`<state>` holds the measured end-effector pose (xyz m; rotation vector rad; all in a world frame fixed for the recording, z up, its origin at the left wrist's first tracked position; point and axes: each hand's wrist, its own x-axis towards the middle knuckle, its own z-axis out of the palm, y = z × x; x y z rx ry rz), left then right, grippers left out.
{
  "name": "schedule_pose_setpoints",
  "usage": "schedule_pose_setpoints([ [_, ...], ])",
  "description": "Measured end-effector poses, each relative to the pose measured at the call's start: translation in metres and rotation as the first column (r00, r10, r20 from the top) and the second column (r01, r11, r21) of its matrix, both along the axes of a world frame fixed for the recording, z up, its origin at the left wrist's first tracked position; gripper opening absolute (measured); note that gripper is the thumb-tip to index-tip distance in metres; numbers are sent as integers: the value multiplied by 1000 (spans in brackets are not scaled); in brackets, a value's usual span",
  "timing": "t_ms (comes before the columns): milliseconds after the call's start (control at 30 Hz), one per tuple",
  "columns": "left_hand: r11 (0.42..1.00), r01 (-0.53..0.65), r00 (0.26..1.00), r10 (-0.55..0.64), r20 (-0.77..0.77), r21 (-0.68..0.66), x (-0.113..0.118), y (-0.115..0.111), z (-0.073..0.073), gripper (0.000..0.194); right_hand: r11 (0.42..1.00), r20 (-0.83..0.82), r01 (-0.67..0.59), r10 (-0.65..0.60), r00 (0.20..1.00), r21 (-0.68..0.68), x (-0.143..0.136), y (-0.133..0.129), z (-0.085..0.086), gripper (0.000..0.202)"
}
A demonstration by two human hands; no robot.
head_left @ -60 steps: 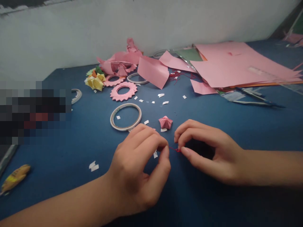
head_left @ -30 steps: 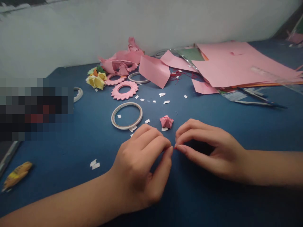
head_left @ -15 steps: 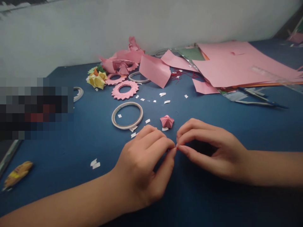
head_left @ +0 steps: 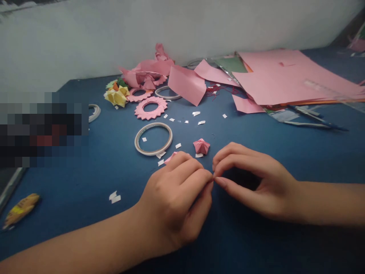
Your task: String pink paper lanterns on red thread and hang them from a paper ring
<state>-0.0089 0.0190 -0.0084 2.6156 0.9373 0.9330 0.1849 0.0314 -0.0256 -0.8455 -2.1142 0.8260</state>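
My left hand (head_left: 178, 199) and my right hand (head_left: 253, 180) meet fingertip to fingertip over the blue table (head_left: 85, 167). Both are closed in a pinch, thumb against forefinger. What sits between the tips is too small and too covered to name. Just beyond them lies a folded pink paper star (head_left: 201, 146), with a white scrap (head_left: 199, 155) at its near edge. A pink paper piece (head_left: 172, 156) peeks out behind my left knuckles, mostly hidden. A roll of white tape (head_left: 153, 139) lies flat farther left.
Pink folded rings (head_left: 150, 108) and a yellow paper flower (head_left: 116, 96) lie at the back left. Pink sheets (head_left: 285, 78) are stacked at the back right, near scissors (head_left: 313, 118). White scraps (head_left: 115, 197) are scattered about. A brown-and-yellow object (head_left: 21, 210) lies at the left.
My left forefinger and thumb have rolled slightly, the thumb tucking further under the finger. A little more of the pink piece behind my left knuckles shows. My right hand has barely moved.
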Motion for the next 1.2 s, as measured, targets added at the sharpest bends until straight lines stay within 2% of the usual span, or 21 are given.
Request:
schedule_pose_setpoints([
  [567,999,-1,1000,2,-16,44,-1,1,1,11,999,39,26,-27,999,28,0,-1,-2,5],
  [700,1000,1,1000,-1,-11,30,-2,0,0,10,999,41,41,-42,998,22,0,-1,0,7],
  [933,995,-101,993,100,63,4,0,-2,1,10,996,32,83,-84,996,44,0,0,0,8],
  [1200,994,-91,996,92,21,-63,0,-2,2,7,997,32,56,-58,998,52,1,0,-2,7],
])
